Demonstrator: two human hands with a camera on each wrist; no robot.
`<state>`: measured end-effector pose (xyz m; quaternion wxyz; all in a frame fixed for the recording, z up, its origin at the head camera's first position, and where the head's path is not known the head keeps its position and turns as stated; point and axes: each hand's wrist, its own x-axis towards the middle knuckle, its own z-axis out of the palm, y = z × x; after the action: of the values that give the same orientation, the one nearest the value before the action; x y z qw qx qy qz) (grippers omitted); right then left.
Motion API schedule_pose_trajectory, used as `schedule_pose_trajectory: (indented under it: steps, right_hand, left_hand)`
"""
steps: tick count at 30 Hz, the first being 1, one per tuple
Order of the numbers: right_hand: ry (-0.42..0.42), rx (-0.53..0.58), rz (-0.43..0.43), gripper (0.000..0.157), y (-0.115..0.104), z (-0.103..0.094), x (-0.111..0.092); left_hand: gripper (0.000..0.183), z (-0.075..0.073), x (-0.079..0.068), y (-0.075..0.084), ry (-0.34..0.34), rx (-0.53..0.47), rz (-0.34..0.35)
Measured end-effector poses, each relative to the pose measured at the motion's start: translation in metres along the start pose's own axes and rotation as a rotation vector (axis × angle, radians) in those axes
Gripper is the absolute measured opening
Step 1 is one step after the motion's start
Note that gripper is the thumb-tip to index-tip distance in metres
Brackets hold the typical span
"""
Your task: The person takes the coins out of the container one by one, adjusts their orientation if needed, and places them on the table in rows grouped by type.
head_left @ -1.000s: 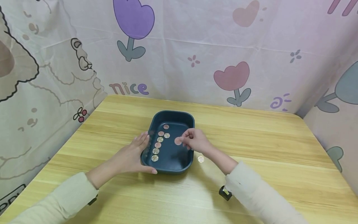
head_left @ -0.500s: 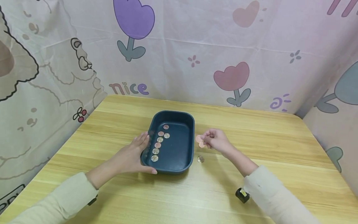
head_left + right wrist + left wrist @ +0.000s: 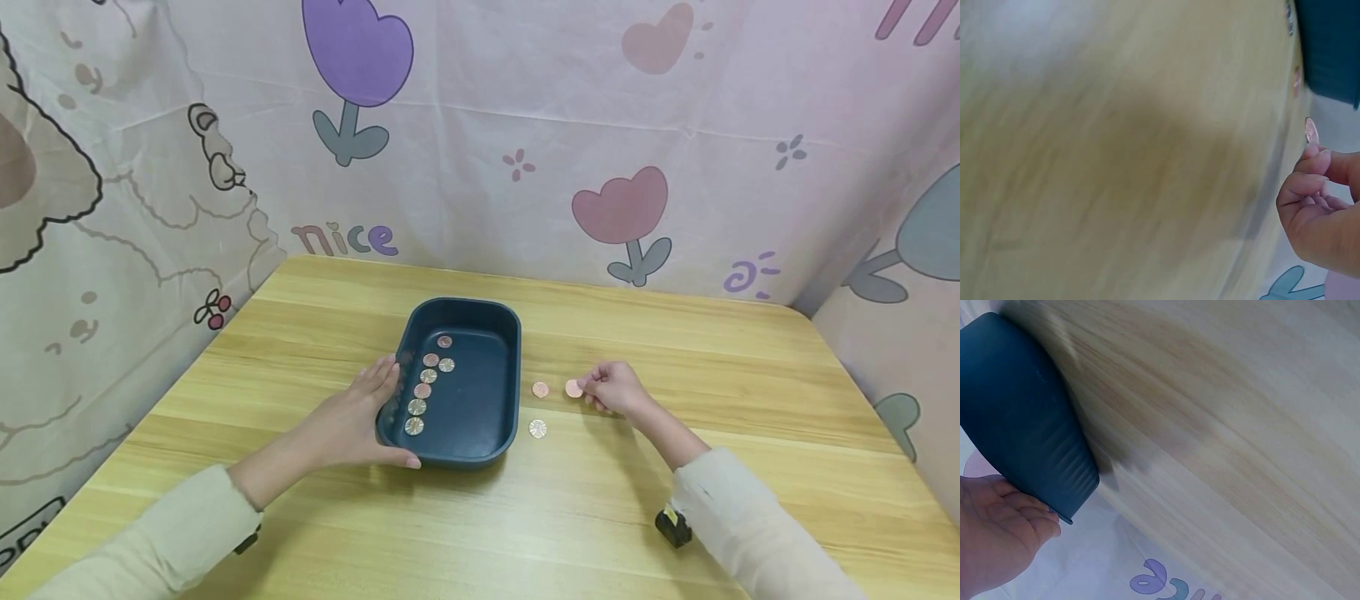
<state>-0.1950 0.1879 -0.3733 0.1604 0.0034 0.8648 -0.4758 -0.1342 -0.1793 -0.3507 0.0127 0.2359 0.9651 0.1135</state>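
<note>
A dark blue rectangular tray point(image 3: 480, 457) lies on the table, with copper and gold-coloured coins point(image 3: 422, 390) in a rough column along its left side. My left hand point(image 3: 348, 421) rests against the tray's left side, fingers at the rim and thumb by the near edge. The left wrist view shows that hand point(image 3: 1004, 531) at the tray's outer wall point(image 3: 1029, 412). To the right of the tray, my right hand point(image 3: 617, 388) pinches a copper coin point(image 3: 573, 388) between thumb and finger. The pinched coin point(image 3: 1312, 130) sticks out past the fingertips in the right wrist view.
Beside the tray's right wall lie a copper coin point(image 3: 540, 389) and a gold-coloured coin point(image 3: 537, 428) on the wooden table point(image 3: 480, 542). A patterned cloth point(image 3: 480, 200) hangs behind the table and on both sides.
My right hand has moved right, out from over the tray to the table beside it, still pinching the copper coin. The left hand and tray have stayed put.
</note>
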Motion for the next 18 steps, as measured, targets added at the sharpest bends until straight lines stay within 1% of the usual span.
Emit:
schedule_pose_trajectory:
  steps: [6,11,18]
  right_hand:
    - [0.022,-0.032,0.072,0.012,0.0045,0.0008,0.0058]
    - [0.043,-0.076,0.079,0.011,0.0056,0.0024,0.0100]
    - [0.042,-0.133,0.071,0.010,0.0039,0.0052,0.0092]
  left_hand:
    - [0.124,0.0003,-0.0001,-0.0005,-0.004,0.001,-0.003]
    - [0.124,0.0005,-0.0001,-0.0006,-0.003,-0.002,-0.002]
    - [0.124,0.0009,0.0000,-0.0009,-0.001,-0.015,0.000]
